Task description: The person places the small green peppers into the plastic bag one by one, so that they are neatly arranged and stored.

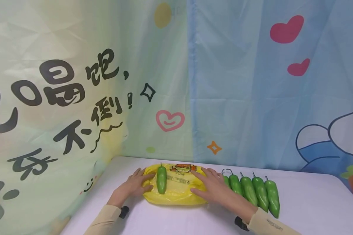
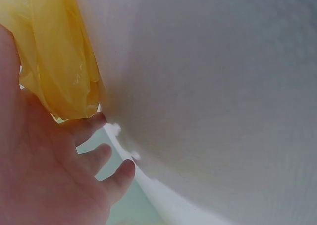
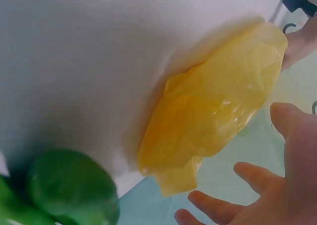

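A yellow plastic bag with dark print [image 1: 180, 191] lies on the white table. One long green chili pepper [image 1: 161, 179] rests on top, near the bag's left end, its stem pointing away from me. My left hand [image 1: 133, 185] is at the bag's left end with fingers spread; in the left wrist view the yellow plastic [image 2: 62, 51] lies along the palm and fingers. At the opposite end is my right hand [image 1: 212, 186], fingers extended and apart. The right wrist view shows these fingers beside the puffed-up bag [image 3: 213, 101], holding nothing.
Several green chili peppers [image 1: 261, 192] lie side by side right of the bag, partly behind my right hand and forearm. A printed curtain [image 1: 229, 98] hangs behind the white table [image 1: 306, 202]. Dark straps [image 1: 124, 212] circle both wrists.
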`<move>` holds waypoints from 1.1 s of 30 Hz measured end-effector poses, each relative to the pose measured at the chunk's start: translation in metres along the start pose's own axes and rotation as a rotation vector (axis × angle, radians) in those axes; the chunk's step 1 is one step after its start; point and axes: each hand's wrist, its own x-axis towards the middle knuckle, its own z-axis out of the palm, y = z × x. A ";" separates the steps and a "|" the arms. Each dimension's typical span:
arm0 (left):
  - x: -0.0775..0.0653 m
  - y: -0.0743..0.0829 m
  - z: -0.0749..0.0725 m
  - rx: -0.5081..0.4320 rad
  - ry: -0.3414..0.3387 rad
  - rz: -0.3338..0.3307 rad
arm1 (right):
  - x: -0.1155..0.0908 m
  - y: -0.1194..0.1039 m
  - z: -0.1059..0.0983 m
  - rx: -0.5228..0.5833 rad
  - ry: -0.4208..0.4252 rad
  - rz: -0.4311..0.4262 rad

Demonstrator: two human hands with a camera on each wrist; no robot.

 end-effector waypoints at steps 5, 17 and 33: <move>0.000 -0.002 0.001 0.001 -0.004 -0.002 | -0.007 0.008 -0.005 -0.017 -0.013 0.019; 0.000 -0.004 0.003 -0.012 0.009 0.004 | -0.023 0.024 -0.018 -0.015 -0.016 0.053; 0.003 -0.006 0.004 0.010 0.011 0.023 | -0.038 0.041 -0.026 -0.057 0.045 0.074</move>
